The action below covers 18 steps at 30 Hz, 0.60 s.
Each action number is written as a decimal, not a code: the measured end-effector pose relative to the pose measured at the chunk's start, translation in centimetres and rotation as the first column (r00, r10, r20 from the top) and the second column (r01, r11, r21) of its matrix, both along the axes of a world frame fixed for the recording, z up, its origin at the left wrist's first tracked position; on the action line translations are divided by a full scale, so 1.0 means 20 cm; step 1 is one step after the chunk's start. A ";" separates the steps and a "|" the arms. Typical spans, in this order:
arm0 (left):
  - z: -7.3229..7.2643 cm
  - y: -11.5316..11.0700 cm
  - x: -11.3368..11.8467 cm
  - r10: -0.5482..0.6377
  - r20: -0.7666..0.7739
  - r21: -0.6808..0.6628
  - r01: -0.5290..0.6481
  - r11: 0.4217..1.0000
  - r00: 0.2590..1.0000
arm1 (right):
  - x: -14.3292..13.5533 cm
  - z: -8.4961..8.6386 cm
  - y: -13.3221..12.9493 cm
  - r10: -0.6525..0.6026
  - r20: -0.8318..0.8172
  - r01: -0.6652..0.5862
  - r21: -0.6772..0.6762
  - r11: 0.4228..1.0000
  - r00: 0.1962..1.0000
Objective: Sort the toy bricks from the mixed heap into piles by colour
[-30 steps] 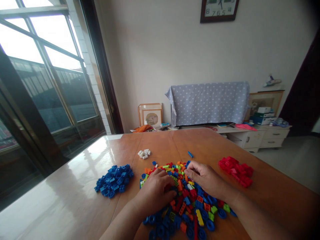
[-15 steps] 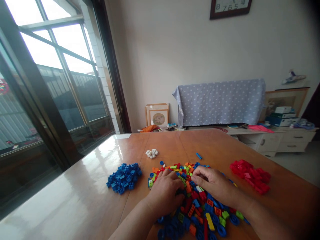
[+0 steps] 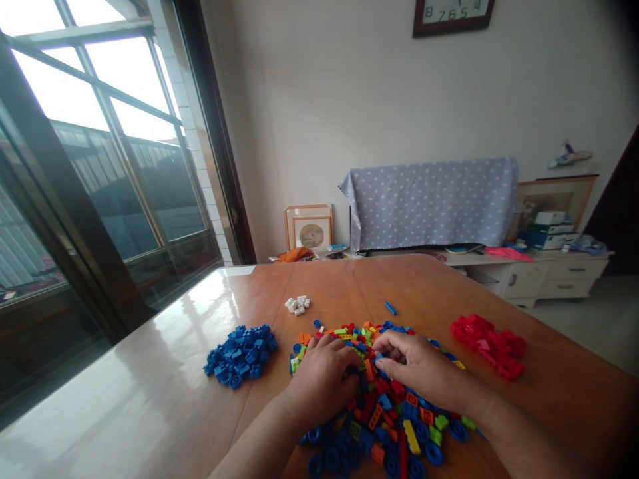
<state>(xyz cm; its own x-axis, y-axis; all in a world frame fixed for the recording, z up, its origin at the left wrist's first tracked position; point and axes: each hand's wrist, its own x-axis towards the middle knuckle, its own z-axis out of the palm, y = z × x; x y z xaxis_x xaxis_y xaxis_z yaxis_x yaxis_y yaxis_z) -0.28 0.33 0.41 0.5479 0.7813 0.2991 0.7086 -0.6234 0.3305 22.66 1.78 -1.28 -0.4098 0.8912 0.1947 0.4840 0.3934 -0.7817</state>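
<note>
A heap of mixed toy building bricks (image 3: 377, 416) in red, blue, orange, green and yellow lies before me, with blue wheel-like rings among them. Over its left part rests my left hand (image 3: 324, 372), fingers bent downward; the fingertips are hidden, so what they hold does not show. My right hand (image 3: 412, 359) is at the heap's upper middle, thumb and index finger curled together around what looks like a small blue brick (image 3: 379, 357). The other fingers fold in behind.
Left of the heap stands a pile of blue bricks (image 3: 241, 354). Small white bricks (image 3: 298, 305) sit farther back, near a lone blue stick-shaped piece (image 3: 390, 308). To the right lies a pile of red bricks (image 3: 489, 344). All rest on a glossy wooden table (image 3: 170, 372).
The view has turned slightly, shifting everything a little leftward. My right thumb and index finger now show a blue bit between them. My left hand stays over the heap.
</note>
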 end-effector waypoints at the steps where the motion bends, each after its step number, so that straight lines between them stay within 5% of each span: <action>1: 0.01 0.00 0.00 0.000 0.028 -0.009 0.001 1.000 1.000 | 0.00 0.00 0.00 0.001 -0.016 -0.001 -0.007 1.000 1.000; 12: 0.03 -0.04 0.03 -0.065 0.377 -0.134 0.124 0.983 0.924 | -0.04 0.03 -0.04 0.188 -0.370 -0.290 -0.240 0.926 0.910; 18: 0.03 -0.06 0.03 -0.079 0.412 -0.134 0.146 0.980 0.908 | -0.05 0.02 -0.05 0.157 -0.405 -0.288 -0.285 0.914 0.901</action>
<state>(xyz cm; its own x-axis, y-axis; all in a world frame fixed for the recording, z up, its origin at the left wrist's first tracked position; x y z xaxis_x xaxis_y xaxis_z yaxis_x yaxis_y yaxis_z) 0.30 -0.88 1.01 0.4940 0.7766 0.3910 0.4218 -0.6073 0.6733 21.70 0.71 -0.96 -0.5623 0.8229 0.0812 0.0683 0.1440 -0.9872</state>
